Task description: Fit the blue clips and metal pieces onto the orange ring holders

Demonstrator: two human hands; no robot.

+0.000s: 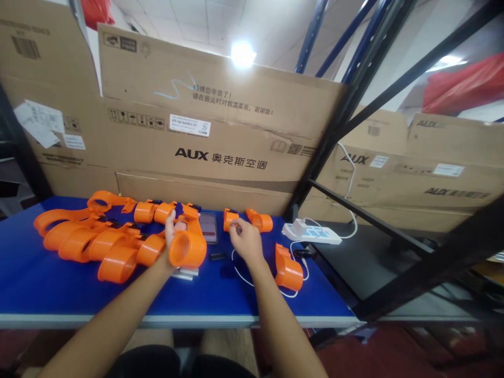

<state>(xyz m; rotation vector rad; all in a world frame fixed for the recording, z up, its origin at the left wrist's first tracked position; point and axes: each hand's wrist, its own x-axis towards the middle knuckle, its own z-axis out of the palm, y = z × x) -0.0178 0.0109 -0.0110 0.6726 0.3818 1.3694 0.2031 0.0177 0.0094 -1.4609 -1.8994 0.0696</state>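
An orange ring piece (pixel 189 249) is held up above a blue table (pixel 220 310) by the left hand (pixel 173 229), clasped on its upper part. The right hand (pixel 247 240) is poised with curled fingers beside another orange ring (pixel 230 221); whether anything is gripped there cannot be told. A phone-like device (pixel 212 231) is laid between the hands, more orange pieces (pixel 117 264) are massed at left, and a white power strip (pixel 326 237) is set at right

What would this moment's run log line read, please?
left hand: holds orange part; right hand: near another orange part, contact unclear; surface: blue tabletop
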